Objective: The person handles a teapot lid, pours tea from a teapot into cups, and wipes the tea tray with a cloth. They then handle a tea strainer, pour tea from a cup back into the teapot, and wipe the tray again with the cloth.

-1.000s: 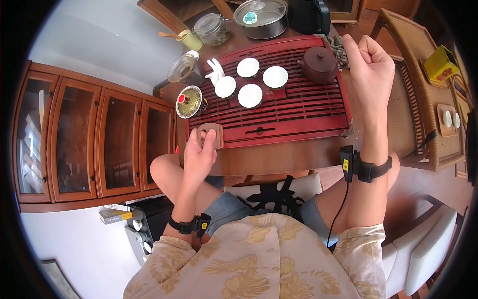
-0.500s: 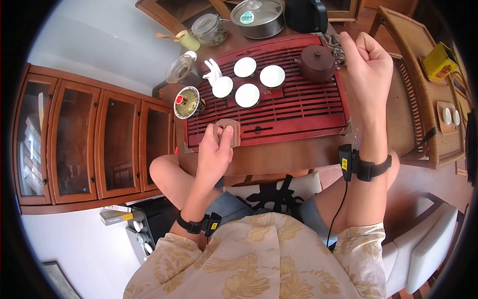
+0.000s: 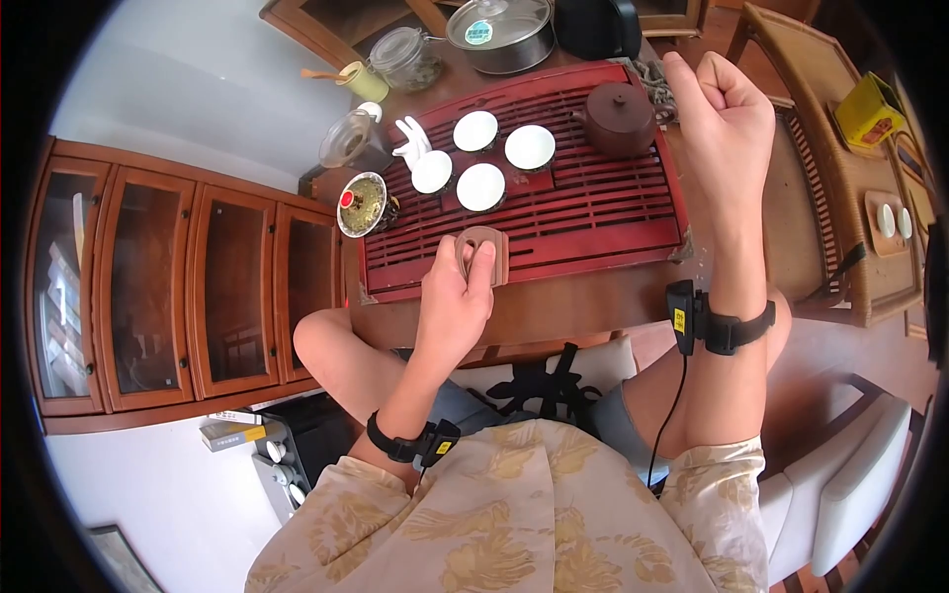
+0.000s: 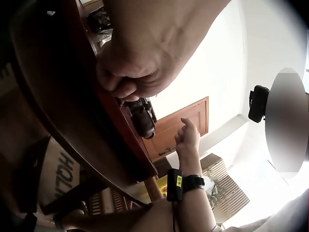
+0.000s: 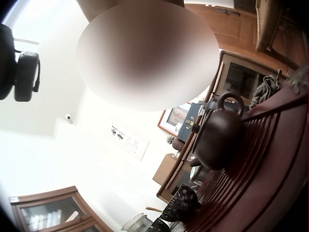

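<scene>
My left hand (image 3: 457,306) holds a small stack of brown coasters (image 3: 497,259), its thumb on top. The coasters overlap the front edge of the red slatted tea tray (image 3: 593,244) in the head view. Past them on the tray stand several white-lined cups (image 3: 481,187), a white hand-shaped ornament (image 3: 411,144) and a lidded gaiwan (image 3: 364,205). My right hand (image 3: 730,138) is raised beyond the tray's right side, fingers curled in and thumb extended, with nothing visible in it. Nearest to it is a dark brown teapot (image 3: 619,121), also in the right wrist view.
Behind the tray are a glass jar (image 3: 405,59), a lidded steel pot (image 3: 499,38), a green holder with a wooden scoop (image 3: 364,81) and a glass pitcher (image 3: 348,140). A grey cloth (image 3: 654,84) lies by the teapot. A rattan shelf (image 3: 830,178) stands right, glass-door cabinets (image 3: 148,277) left.
My left hand has moved right along the tray's front edge, carrying the coasters from the left corner toward the middle. My right hand stays raised in its curled pose.
</scene>
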Tool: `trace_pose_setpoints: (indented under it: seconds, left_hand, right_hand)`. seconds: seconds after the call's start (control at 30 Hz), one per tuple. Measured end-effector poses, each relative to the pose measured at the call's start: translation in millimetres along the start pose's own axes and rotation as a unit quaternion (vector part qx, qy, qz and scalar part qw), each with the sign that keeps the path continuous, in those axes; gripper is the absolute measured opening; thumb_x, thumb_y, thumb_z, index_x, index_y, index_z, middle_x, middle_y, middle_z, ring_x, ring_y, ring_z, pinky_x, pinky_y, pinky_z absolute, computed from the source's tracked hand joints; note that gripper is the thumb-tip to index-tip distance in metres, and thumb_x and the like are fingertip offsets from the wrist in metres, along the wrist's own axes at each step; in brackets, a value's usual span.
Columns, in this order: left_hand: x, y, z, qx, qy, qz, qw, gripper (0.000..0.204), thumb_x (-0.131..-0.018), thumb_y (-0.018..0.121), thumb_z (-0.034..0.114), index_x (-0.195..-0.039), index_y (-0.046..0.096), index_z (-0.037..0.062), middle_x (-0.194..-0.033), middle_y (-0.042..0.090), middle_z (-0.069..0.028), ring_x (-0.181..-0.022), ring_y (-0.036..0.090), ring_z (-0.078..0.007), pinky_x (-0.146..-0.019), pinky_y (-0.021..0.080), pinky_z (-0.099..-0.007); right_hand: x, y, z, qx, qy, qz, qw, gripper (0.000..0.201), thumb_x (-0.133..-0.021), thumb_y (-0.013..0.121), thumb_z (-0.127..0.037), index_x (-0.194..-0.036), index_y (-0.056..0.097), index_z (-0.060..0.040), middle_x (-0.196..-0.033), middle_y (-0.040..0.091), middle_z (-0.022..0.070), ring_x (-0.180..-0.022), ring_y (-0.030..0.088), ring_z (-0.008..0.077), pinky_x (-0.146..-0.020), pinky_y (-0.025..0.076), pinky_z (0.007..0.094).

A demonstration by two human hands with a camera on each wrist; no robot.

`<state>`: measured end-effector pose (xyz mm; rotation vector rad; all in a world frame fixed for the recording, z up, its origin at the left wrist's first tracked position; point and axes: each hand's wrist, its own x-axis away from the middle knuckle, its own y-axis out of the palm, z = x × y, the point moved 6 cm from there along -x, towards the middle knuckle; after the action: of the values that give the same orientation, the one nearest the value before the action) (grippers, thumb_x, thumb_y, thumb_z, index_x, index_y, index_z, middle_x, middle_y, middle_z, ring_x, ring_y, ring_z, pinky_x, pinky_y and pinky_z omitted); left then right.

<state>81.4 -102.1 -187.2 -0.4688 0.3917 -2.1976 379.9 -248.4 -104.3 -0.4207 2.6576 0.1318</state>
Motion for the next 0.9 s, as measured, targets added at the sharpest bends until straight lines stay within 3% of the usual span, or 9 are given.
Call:
trace_pose_setpoints:
  seconds: [0.1,0.2,0.3,0.43,0.53,0.9]
  left_hand:
    - [1,1,4,-0.017,0.007,0.01,1.0,0.036,-0.117,0.064,0.032,-0.108,0.053,-0.0014,-0.075,0.062,-0.0072,-0.056,0.056,-0.0097,-0.051,0.045,-0.0322]
    - [-5,0,-7,-0.081,0.066,0.032,0.994,0.038,-0.117,0.064,0.033,-0.107,0.054,-0.0025,-0.078,0.065,-0.0135,-0.062,0.063,-0.0166,-0.058,0.051,-0.0367]
    - [-2,7,-1,-0.035,0.006,0.001,0.999,0.032,-0.116,0.068,0.03,-0.107,0.051,0.0049,-0.076,0.056,0.0,-0.057,0.053,-0.0066,-0.049,0.039,-0.0271]
    - [-4,27,11,-0.085,0.081,0.006,0.993,0.033,-0.116,0.066,0.031,-0.106,0.052,0.0029,-0.069,0.058,-0.002,-0.056,0.054,-0.0078,-0.049,0.041,-0.0295]
    - [-2,39,28,-0.106,0.069,-0.035,0.991,0.037,-0.116,0.063,0.029,-0.106,0.051,-0.0036,-0.093,0.072,-0.0288,-0.087,0.072,-0.0524,-0.076,0.056,-0.0503]
    - [-9,49,25,-0.107,0.074,-0.048,0.99,0.037,-0.117,0.062,0.029,-0.107,0.052,-0.0053,-0.092,0.071,-0.031,-0.086,0.072,-0.0528,-0.075,0.056,-0.0514]
  right_hand:
    - [0,0,1,0.001,0.01,0.0,1.0,0.053,-0.101,0.08,-0.018,-0.069,0.038,-0.0074,-0.065,0.036,-0.0071,-0.066,0.035,0.0043,-0.057,0.036,0.0276]
    - [0,0,1,0.009,0.006,-0.001,1.0,0.053,-0.101,0.08,-0.018,-0.069,0.038,-0.0076,-0.065,0.036,-0.0072,-0.066,0.035,0.004,-0.057,0.036,0.0273]
    - [0,0,1,0.002,-0.003,-0.001,1.0,0.053,-0.101,0.08,-0.017,-0.069,0.038,-0.0077,-0.065,0.037,-0.0073,-0.065,0.035,0.0039,-0.057,0.036,0.027]
    - [1,0,3,-0.013,0.02,-0.001,1.0,0.052,-0.101,0.08,-0.017,-0.069,0.039,-0.0074,-0.064,0.037,-0.0071,-0.065,0.036,0.004,-0.057,0.036,0.0272]
    - [1,0,-1,-0.003,-0.001,0.005,1.0,0.051,-0.101,0.079,-0.016,-0.07,0.04,-0.0068,-0.064,0.038,-0.0065,-0.065,0.036,0.004,-0.056,0.037,0.0273]
    - [0,-1,0,0.004,0.001,0.006,1.0,0.05,-0.1,0.08,-0.019,-0.069,0.042,-0.0061,-0.062,0.039,-0.0053,-0.062,0.038,0.0039,-0.055,0.038,0.0273]
